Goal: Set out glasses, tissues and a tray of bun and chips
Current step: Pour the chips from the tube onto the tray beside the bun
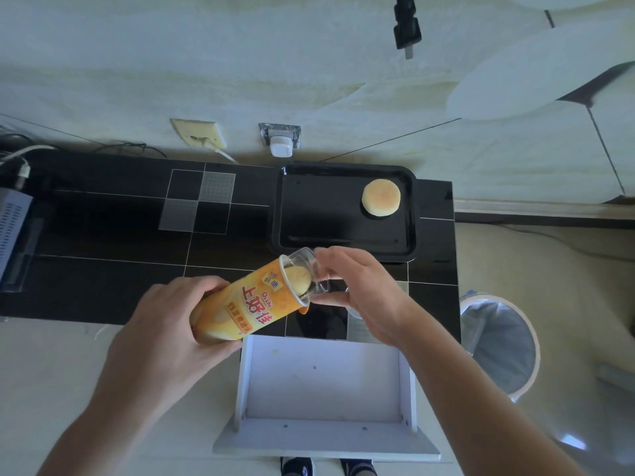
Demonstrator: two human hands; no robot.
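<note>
My left hand [165, 324] grips the lower end of a yellow-orange chip can [247, 304], tilted with its mouth up and to the right, just in front of the tray. My right hand [360, 286] pinches a clear plastic sleeve [311, 266] that sticks out of the can's mouth with pale chips [299, 281] in it. A black tray [343, 252] lies on the black tiled table [120, 235] just beyond my hands. One round bun [380, 196] sits in its far right corner. Something clear, perhaps a glass [354, 309], shows partly behind my right hand.
A white open box or drawer [326, 379] juts out below the table's front edge. A lined waste bin [498, 345] stands on the floor at the right. A grey device [12, 218] with cables sits at the table's left end. A white charger [280, 146] is plugged into the wall.
</note>
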